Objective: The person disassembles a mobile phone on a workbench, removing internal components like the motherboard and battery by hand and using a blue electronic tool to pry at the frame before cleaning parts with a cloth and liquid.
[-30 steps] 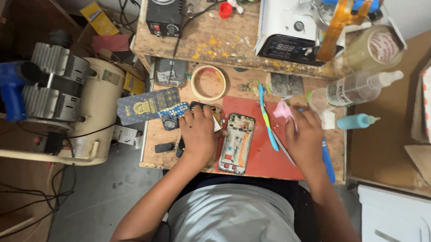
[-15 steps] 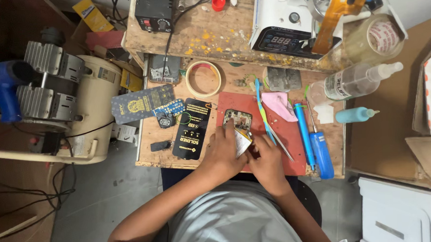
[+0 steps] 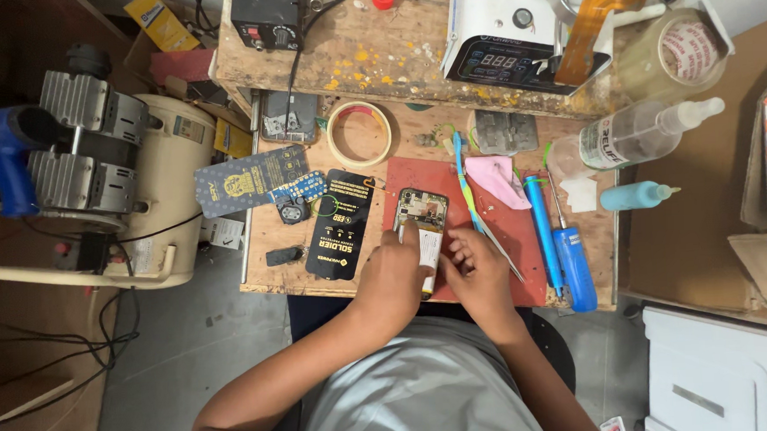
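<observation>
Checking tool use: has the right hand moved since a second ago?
Yes. The right hand left the tweezers on the red mat, shifting left toward the opened phone.

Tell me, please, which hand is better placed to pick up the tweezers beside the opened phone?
Probably the right hand: it lies next to the tweezers on the red mat, while the left hand rests on the opened phone.

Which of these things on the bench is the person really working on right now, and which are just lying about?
In use: opened phone, held by left hand and right hand, on red mat.

Lying about: tape roll, blue screwdriver, spray bottle, pink cloth.
</observation>
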